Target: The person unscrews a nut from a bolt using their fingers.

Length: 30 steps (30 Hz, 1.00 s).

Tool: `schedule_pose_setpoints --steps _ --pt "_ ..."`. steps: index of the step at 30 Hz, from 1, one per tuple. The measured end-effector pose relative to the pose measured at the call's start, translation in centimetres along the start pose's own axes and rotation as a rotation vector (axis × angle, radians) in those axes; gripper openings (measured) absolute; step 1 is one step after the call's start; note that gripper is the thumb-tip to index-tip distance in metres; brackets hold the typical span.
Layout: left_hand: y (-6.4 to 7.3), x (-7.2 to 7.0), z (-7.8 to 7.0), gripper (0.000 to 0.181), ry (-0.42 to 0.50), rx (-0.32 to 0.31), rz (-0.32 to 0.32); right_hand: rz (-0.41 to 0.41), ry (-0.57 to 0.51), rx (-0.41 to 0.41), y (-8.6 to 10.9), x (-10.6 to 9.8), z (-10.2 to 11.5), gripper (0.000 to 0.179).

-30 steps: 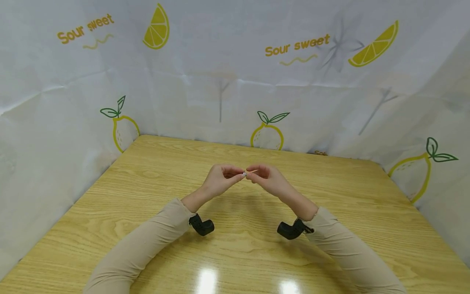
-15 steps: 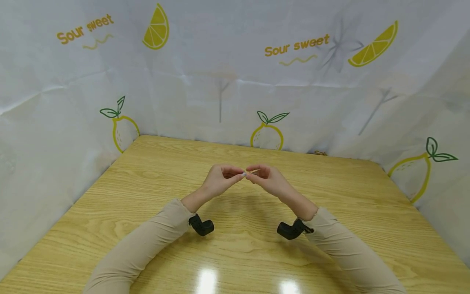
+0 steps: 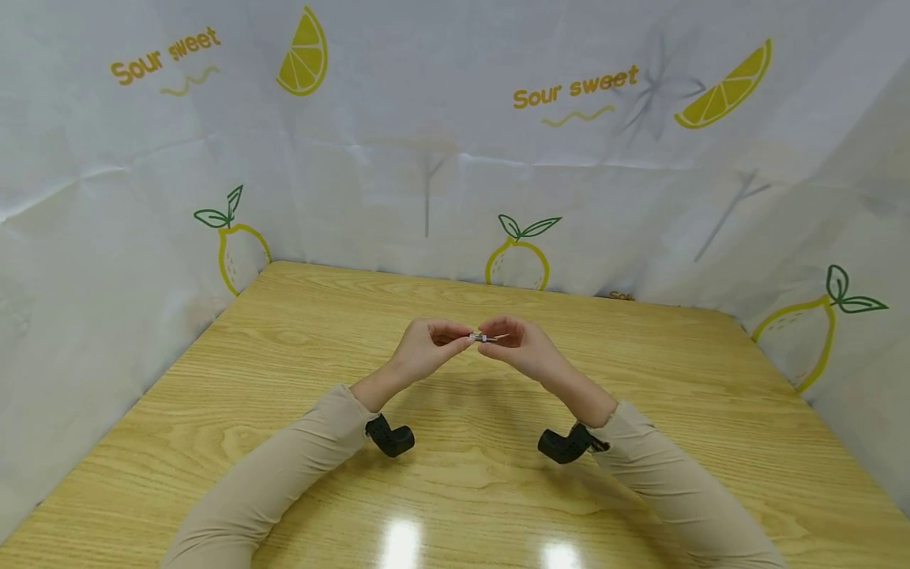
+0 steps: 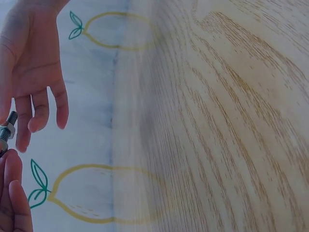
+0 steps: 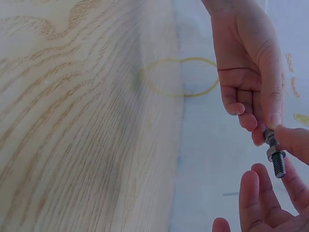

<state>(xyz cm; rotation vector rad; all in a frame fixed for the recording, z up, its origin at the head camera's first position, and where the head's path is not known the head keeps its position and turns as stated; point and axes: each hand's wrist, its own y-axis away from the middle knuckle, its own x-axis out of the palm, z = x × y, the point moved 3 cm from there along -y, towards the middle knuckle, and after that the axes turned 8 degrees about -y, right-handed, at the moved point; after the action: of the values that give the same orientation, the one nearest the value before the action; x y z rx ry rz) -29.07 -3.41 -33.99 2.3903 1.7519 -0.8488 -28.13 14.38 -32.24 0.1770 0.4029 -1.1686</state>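
Over the middle of the table, my left hand [image 3: 418, 353] pinches one end of a threaded metal bolt [image 5: 279, 168] between thumb and fingertips. A hex nut [image 5: 273, 152] sits partway along the thread, and the bare threaded end points toward my right hand [image 3: 529, 352]. The right thumb [image 5: 295, 141] and index finger stand apart on either side of the bolt, with the thumb right by the nut. My other right fingers are spread. In the left wrist view the bolt and nut [image 4: 9, 129] show at the left edge, where the left fingertips cover the held end.
A wood-grain table [image 3: 455, 474] lies below both hands. Behind it and at both sides hangs a white cloth [image 3: 398, 103] printed with lemons and lettering. Black camera mounts stick out from the left wrist [image 3: 389, 437] and right wrist [image 3: 564, 446].
My right thumb and fingers, close together around the bolt before, have spread apart, so the bolt and nut show between them. The left hand stays in place.
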Motion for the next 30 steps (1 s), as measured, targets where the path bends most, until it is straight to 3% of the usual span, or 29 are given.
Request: schedule_pose_setpoints --steps 9,16,23,30 --pt "-0.05 0.05 0.09 0.023 0.003 -0.012 -0.001 0.024 0.005 0.062 -0.09 0.09 -0.11 0.039" --pt "0.05 -0.02 -0.01 0.024 0.004 -0.004 0.003 0.007 0.006 0.017 -0.06 0.05 0.08 0.035" --pt "0.06 0.0 -0.09 0.025 0.002 -0.002 0.01 0.038 0.005 0.061 -0.06 0.18 0.14 0.041" --pt "0.08 -0.05 -0.14 0.025 -0.003 -0.009 0.006 0.012 0.014 0.012 -0.13 0.05 -0.02 0.031"
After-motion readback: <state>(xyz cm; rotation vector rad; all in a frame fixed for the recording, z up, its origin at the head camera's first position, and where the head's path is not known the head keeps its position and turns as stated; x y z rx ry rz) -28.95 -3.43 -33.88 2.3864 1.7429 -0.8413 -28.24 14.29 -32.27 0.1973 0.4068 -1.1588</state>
